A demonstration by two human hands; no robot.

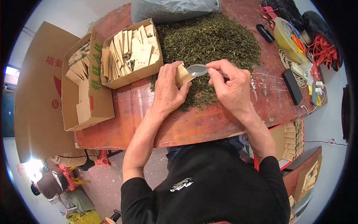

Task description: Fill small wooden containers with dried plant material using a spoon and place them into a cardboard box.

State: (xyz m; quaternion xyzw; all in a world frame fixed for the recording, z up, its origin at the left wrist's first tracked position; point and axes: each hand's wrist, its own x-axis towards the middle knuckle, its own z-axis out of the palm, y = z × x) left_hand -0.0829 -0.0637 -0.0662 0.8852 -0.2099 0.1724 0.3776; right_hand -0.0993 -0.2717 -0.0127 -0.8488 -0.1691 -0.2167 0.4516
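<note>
My left hand (169, 88) grips a small kraft-paper packet (183, 75) between thumb and fingers, just over the near edge of a heap of dried green leaves (207, 42), which look like tea. Between the thumb and fingers of my right hand (232, 84) is a metal spoon (197, 70). Its bowl is at the packet's upper right edge; whether it touches the paper I cannot tell. No leaves show in the bowl. The inside of the packet is hidden from this angle.
Left of the heap, a cardboard box (134, 77) holds many paper packets; a second box (103, 107) stands beside it. A clear plastic bag (176, 11) sits behind the heap. At right lie a black power bank-like block (292, 86) and a yellow bowl (288, 42). Another person (51, 183) is at lower left.
</note>
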